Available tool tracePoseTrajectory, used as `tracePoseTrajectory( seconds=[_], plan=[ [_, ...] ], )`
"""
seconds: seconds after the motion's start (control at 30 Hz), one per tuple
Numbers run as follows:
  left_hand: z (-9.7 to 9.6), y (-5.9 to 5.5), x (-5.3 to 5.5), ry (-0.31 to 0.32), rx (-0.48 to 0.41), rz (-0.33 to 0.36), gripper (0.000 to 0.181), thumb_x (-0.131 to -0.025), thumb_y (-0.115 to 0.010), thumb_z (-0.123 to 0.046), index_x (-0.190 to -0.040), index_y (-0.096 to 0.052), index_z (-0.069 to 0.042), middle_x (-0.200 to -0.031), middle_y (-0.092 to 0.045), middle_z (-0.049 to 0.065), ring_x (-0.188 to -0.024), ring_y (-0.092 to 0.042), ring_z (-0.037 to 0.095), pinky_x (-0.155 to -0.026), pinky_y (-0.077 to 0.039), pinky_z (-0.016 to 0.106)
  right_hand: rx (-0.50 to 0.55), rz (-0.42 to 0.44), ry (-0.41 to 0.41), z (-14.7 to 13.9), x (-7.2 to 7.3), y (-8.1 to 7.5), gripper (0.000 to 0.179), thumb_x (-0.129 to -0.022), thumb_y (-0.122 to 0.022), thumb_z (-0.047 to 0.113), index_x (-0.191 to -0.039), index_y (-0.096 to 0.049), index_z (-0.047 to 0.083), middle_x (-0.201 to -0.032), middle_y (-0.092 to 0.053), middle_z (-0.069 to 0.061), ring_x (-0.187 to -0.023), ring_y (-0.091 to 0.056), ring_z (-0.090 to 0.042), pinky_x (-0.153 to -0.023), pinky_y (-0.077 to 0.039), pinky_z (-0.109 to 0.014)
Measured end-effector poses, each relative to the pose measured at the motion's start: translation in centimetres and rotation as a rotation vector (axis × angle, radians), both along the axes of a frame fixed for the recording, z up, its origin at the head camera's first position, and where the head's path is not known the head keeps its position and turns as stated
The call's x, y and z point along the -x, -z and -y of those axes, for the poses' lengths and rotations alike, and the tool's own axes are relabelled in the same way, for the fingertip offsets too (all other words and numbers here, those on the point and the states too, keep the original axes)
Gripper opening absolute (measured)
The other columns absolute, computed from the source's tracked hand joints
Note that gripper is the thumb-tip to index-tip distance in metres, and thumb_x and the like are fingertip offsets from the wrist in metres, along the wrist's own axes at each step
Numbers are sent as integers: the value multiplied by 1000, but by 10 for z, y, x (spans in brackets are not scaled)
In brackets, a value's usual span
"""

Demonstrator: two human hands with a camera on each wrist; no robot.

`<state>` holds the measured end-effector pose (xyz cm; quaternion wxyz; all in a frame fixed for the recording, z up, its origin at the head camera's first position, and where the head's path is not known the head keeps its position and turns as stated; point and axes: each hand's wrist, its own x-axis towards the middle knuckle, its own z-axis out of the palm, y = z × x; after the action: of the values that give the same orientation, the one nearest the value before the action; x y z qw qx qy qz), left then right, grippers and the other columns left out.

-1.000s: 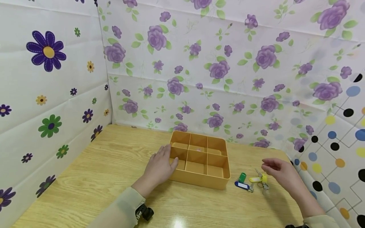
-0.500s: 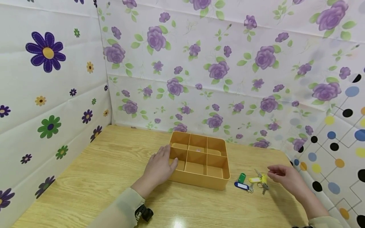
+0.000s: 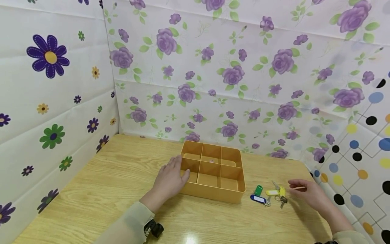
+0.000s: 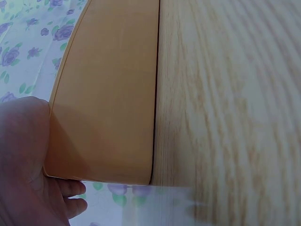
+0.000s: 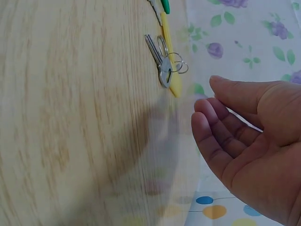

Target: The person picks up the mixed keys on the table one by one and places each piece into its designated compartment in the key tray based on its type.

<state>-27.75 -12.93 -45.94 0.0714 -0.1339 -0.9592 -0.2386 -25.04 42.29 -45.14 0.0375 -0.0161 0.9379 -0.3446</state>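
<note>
An orange six-compartment organizer box (image 3: 210,193) sits on the wooden table. My left hand (image 3: 170,178) holds its near left corner, thumb over the rim and fingers along the left outer wall; the left wrist view shows this hand (image 4: 23,160) against the box wall (image 4: 103,103). To the right of the box lie a green key tag (image 3: 258,190), a blue key tag (image 3: 258,199) and yellow key tags (image 3: 272,192) with keys (image 3: 283,200). Just right of them hovers my right hand (image 3: 310,195), its fingers loosely bent and holding nothing. A silver key (image 5: 162,66) lies near its fingertips.
A flower-patterned cloth (image 3: 207,74) hangs behind the table (image 3: 128,169). Daisy cloth (image 3: 61,101) borders the left side, dotted cloth (image 3: 362,162) the right. A small pale spot (image 3: 211,161) shows in the back middle compartment.
My right hand has moved a little to the right and nearer, away from the keys. The left hand and the box stay in place.
</note>
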Motion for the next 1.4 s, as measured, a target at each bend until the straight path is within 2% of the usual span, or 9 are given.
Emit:
tracePoseTrajectory(
  seconds=[0.2, 0.37, 0.53, 0.77, 0.93, 1.13, 1.4],
  plan=[
    [0, 1, 0, 3, 1, -7, 81, -116, -47, -50, -172, -27, 5, -177, -33, 21, -165, -26, 41, -130, -26, 66, 8, 25, -20, -3, -1, 4, 55, -109, -73, 19, -153, -57, -11, -148, -62, -33, -121, -70, -42, -83, -63, -32],
    [-1, 1, 0, 3, 1, -7, 81, -116, -46, -51, -172, -28, 5, -176, -34, 21, -165, -26, 41, -129, -27, 66, -12, 3, -30, -5, 1, 11, 54, -108, -75, 16, -150, -58, -13, -144, -65, -33, -117, -72, -41, -82, -63, -30],
    [-1, 0, 0, 4, -1, -4, 81, -116, -47, -50, -172, -28, 5, -176, -34, 22, -165, -27, 42, -129, -27, 65, -26, -1, -24, -6, 2, 15, 57, -107, -77, 22, -149, -59, -12, -139, -69, -30, -118, -72, -43, -81, -63, -30],
    [0, 0, 0, 10, -8, -16, 80, -116, -48, -49, -171, -29, 6, -175, -35, 23, -164, -28, 42, -129, -29, 65, -28, 18, -88, -7, 10, 22, 57, -109, -73, 19, -154, -55, -11, -145, -66, -30, -118, -71, -39, -84, -61, -31],
    [0, -2, -1, 9, -17, -15, 79, -115, -51, -45, -171, -29, 6, -176, -35, 23, -164, -28, 42, -129, -29, 65, -34, 14, -137, -8, 16, 28, 54, -108, -73, 14, -153, -56, -10, -143, -66, -29, -118, -71, -39, -85, -61, -30],
    [-1, -1, -1, 5, -16, -9, 79, -115, -50, -45, -171, -29, 6, -176, -35, 23, -165, -27, 42, -129, -28, 64, -60, 13, -165, -8, 21, 31, 51, -107, -73, 9, -153, -59, -8, -142, -67, -27, -123, -69, -42, -91, -60, -36],
    [-1, -1, -1, 4, -10, -12, 79, -116, -49, -47, -171, -28, 6, -176, -34, 23, -164, -28, 42, -129, -28, 64, -121, -45, -167, -3, 23, 31, 40, -105, -74, 6, -143, -68, -6, -135, -71, -24, -119, -68, -39, -92, -59, -45]
  ],
)
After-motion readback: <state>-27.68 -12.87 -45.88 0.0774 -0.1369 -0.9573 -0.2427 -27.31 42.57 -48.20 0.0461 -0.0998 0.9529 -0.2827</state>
